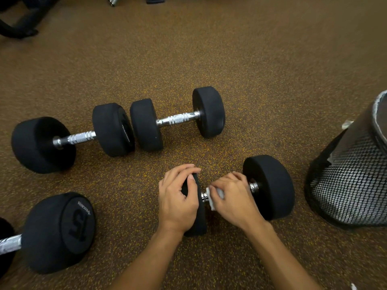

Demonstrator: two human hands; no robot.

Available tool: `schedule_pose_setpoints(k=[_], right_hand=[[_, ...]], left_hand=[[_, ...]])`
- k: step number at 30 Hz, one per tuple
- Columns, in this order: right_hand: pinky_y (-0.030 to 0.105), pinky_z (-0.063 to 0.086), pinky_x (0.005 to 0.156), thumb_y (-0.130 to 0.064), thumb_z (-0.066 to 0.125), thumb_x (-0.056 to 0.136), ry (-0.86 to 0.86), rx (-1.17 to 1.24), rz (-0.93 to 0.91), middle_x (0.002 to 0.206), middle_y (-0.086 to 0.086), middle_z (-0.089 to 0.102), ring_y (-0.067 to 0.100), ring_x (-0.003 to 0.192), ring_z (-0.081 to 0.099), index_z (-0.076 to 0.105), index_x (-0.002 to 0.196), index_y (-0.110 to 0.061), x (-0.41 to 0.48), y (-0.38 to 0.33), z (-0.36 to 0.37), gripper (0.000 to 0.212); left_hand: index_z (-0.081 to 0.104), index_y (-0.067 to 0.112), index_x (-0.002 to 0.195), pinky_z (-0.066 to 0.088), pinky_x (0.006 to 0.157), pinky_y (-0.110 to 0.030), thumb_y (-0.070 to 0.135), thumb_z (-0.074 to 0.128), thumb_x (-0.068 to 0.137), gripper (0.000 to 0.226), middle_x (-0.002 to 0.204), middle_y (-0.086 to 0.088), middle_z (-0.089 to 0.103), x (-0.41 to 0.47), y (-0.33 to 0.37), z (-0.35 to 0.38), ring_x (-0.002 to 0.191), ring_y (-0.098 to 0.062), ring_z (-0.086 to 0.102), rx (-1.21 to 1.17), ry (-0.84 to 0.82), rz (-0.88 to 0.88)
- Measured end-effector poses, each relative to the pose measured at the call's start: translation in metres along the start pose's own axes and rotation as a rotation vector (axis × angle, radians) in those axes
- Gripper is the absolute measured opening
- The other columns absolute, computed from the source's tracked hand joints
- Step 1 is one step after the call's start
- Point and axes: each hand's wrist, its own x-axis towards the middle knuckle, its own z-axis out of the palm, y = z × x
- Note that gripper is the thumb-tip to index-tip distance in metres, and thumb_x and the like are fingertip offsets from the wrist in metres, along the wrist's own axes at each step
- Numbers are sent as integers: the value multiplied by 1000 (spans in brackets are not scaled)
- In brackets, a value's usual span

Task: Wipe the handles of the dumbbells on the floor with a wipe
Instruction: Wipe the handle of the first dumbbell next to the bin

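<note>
Several black dumbbells with chrome handles lie on the speckled brown floor. The nearest dumbbell lies at lower right. My left hand grips its left weight head from above. My right hand is wrapped around its handle with a white wipe pressed against the chrome. Only short bits of that handle show on either side of my fingers. Two more dumbbells lie end to end further back, one at the left and one in the middle. A fourth dumbbell, marked 15, lies at lower left.
A black mesh waste bin with a liner stands tilted at the right edge, close to the near dumbbell. Black gym equipment sits at the far left top. A small white scrap lies at the bottom right.
</note>
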Motion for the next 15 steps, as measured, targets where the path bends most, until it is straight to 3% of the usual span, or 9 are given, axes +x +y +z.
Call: schedule_pose_setpoints(k=[3, 9, 12, 15], right_hand=[[48, 27, 122, -44, 35, 99, -51, -70, -46, 92, -15, 73, 8, 100, 58, 76, 89, -28, 0, -13, 4, 45], [37, 20, 122, -44, 52, 98, 71, 85, -23, 104, -25, 74, -1, 110, 56, 80, 102, -34, -11, 6, -2, 30], [45, 26, 121, -43, 42, 99, -19, -54, 38, 98, -17, 74, 6, 104, 57, 76, 92, -29, -2, -6, 1, 38], [44, 23, 120, -40, 36, 99, -112, -120, 13, 95, -12, 73, 12, 105, 60, 71, 87, -27, 6, -18, 5, 39]], left_hand=[[79, 32, 113, 41, 110, -37, 39, 43, 101, 38, 125, 21, 68, 1, -1, 0, 125, -1, 57, 8, -2, 7], [78, 32, 114, 40, 110, -35, 38, 43, 101, 38, 126, 22, 67, -1, -1, -1, 125, 0, 56, 18, 0, 11], [79, 31, 113, 41, 111, -38, 38, 43, 101, 38, 125, 21, 68, -1, 0, -1, 125, -1, 57, 16, -2, 9], [79, 31, 113, 43, 111, -42, 37, 44, 101, 37, 125, 20, 68, 0, -1, 0, 125, -2, 58, 6, -1, 12]])
